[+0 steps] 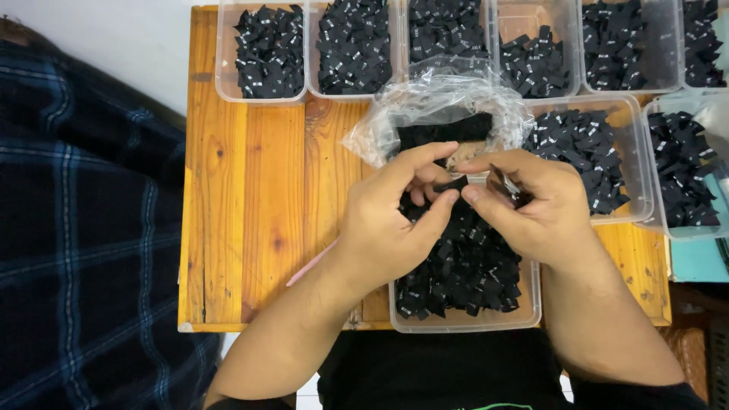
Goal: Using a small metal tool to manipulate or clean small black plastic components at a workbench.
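My left hand (395, 216) and my right hand (535, 205) meet above a clear plastic tub (463, 323) full of small black fabric labels (463, 269). Their fingertips pinch together around a small black label (454, 185) between them. My right hand also holds a small bunch of black labels (507, 184) against its palm. Just beyond the hands lies a crumpled clear plastic bag (444, 102) with black labels inside.
A wooden table (250, 190) carries a row of clear tubs of black labels along the far edge (262, 53) and more on the right (588, 156). A thin pink stick (307, 266) lies under my left wrist. A dark plaid cloth (76, 228) lies left.
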